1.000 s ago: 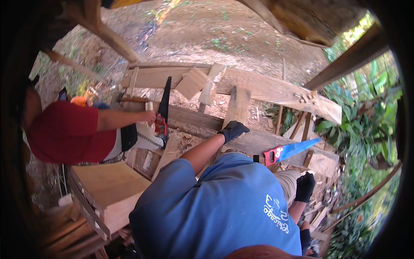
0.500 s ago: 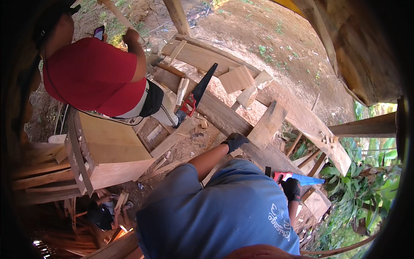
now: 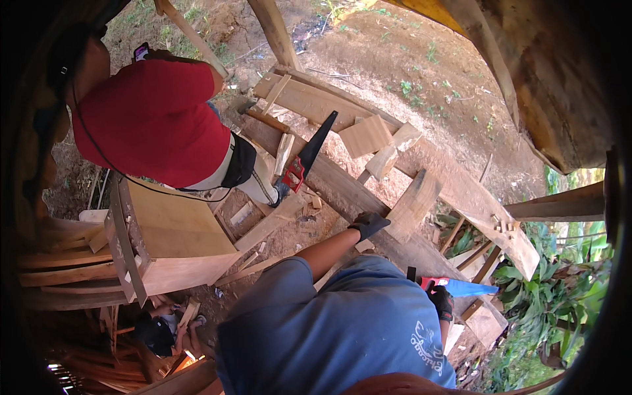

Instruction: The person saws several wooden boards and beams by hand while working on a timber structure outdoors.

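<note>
My left hand (image 3: 370,226), in a dark glove, lies on a long thick plank (image 3: 342,196), its fingers stretched toward the edge of a short wooden board (image 3: 413,204). That board lies across the plank, its far end toward a curved board. Off to the right, my right hand (image 3: 441,303), also gloved, is closed at the red handle of a handsaw (image 3: 471,288) with a blue blade. The fingertips there are partly hidden. Another handsaw (image 3: 315,153), dark-bladed with a red handle, leans on the plank farther left. Nearby are a hammer (image 3: 266,120) and a light wood offcut (image 3: 284,153).
A person in a red shirt (image 3: 148,118) stands at the left with a phone (image 3: 141,51). Wood blocks (image 3: 366,136) rest on the curved board (image 3: 474,197). A large wooden box (image 3: 191,270) stands left of me; another person (image 3: 161,329) crouches below it. Plants (image 3: 553,283) grow at right.
My right hand has shifted slightly left, closer to the saw's handle. The person in red has moved the arm and phone leftward. The whole view has tilted a little, lowering things in the picture.
</note>
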A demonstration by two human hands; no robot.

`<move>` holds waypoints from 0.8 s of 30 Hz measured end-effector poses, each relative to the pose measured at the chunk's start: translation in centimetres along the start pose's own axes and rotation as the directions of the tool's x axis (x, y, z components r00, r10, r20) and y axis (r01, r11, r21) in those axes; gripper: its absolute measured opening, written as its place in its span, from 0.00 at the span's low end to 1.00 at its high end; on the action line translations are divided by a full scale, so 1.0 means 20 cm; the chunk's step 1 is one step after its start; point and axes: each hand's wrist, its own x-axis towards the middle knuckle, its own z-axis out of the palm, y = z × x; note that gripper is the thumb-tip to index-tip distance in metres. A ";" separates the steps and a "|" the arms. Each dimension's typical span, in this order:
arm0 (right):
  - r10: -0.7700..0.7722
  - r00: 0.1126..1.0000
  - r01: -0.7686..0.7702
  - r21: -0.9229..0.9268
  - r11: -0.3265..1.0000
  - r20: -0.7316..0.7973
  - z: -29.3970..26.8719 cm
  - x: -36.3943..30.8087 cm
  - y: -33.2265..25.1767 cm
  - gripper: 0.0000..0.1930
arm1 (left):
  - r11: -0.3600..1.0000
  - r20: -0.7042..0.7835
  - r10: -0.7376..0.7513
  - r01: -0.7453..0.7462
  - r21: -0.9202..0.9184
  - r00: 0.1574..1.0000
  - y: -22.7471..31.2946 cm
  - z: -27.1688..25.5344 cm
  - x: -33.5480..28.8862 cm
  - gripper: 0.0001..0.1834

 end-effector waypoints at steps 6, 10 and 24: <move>0.117 0.957 -0.114 0.026 0.993 -0.265 0.19 0.06 0.07 0.40 | 0.931 -0.210 0.364 -0.349 0.103 0.908 0.00 0.10 -0.01 0.57; 0.131 0.966 -0.144 -0.044 0.989 -0.223 0.41 0.15 0.21 0.39 | 0.868 0.104 0.354 -0.368 0.333 0.929 0.18 0.19 0.02 0.72; 0.299 0.941 -0.288 0.090 0.954 -0.159 0.35 0.21 0.08 0.31 | 0.835 0.211 0.261 -0.330 0.441 0.942 0.16 0.27 0.04 0.75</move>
